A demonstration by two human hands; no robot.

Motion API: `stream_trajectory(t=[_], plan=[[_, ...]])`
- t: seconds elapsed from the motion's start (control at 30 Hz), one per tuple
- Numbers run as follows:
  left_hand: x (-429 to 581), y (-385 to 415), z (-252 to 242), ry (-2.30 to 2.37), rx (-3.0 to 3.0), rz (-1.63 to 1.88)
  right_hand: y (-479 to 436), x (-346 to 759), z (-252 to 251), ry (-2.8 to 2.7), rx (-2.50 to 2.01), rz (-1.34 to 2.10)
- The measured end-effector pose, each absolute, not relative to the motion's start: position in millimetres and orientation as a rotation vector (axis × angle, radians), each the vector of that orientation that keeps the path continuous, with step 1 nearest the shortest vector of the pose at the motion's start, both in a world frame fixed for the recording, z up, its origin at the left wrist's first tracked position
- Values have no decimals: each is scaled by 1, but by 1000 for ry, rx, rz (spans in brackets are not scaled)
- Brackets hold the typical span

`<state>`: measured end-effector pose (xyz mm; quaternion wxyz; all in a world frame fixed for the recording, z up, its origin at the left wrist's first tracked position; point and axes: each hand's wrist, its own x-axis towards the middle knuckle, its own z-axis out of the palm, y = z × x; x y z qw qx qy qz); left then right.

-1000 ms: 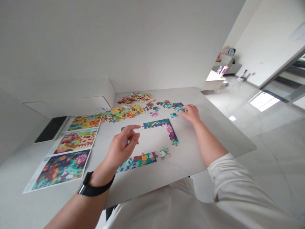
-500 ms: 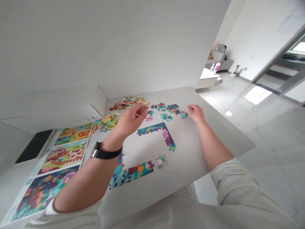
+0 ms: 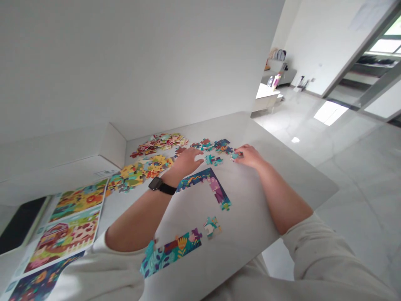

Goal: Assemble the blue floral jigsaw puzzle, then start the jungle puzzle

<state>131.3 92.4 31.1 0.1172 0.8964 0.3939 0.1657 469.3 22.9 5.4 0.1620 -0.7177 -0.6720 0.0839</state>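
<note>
My right hand (image 3: 249, 156) is at the far right of the loose teal pieces, its thumb and fingers closed about a teal puzzle piece (image 3: 235, 155) low over the table. My left hand (image 3: 189, 161) reaches over the table beside more pieces, thumb and fingers apart, holding nothing that I can see. Between the hands lie loose teal pieces (image 3: 213, 159) and a dark blue cluster (image 3: 222, 144). Nearer me is a joined corner strip (image 3: 216, 188) in blue and purple. A joined bottom strip (image 3: 172, 251) lies closer, with a small teal-and-white piece (image 3: 212, 227) to its right.
Yellow pieces (image 3: 147, 167) and a red-and-cream pile (image 3: 159, 142) lie at the back left. Picture sheets (image 3: 67, 234) and a dark tablet-like slab (image 3: 21, 223) are at left. A white box (image 3: 109, 146) stands against the wall. The table's right edge borders the floor.
My right hand has moved left and closed on the teal piece. My left hand has lowered beside the loose pieces, its thumb and fingers now apart. The view has shifted slightly.
</note>
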Motion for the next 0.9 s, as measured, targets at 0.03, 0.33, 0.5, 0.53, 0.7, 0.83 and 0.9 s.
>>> stream_trajectory(t=[0.03, 0.33, 0.5, 0.53, 0.7, 0.83, 0.9], plan=[[137, 94, 28, 1139, 2656, 459, 23, 467, 6, -1917, -2039, 234], [195, 101, 11, 913, 2792, 353, 30, 437, 0, -2092, -1859, 182], [213, 98, 9, 986, 2704, 318, 29, 439, -2, -1894, -2077, 152], [214, 98, 8, 1017, 2687, 322, 28, 439, -1, -1865, -2098, 143], [217, 100, 8, 975, 2672, 358, 28, 431, -2, -1907, -2064, 122], [221, 100, 10, 891, 2586, 397, 30, 426, -4, -1924, -2042, 168], [223, 100, 11, 941, 2487, 431, 32, 425, -4, -1903, -2037, 190]])
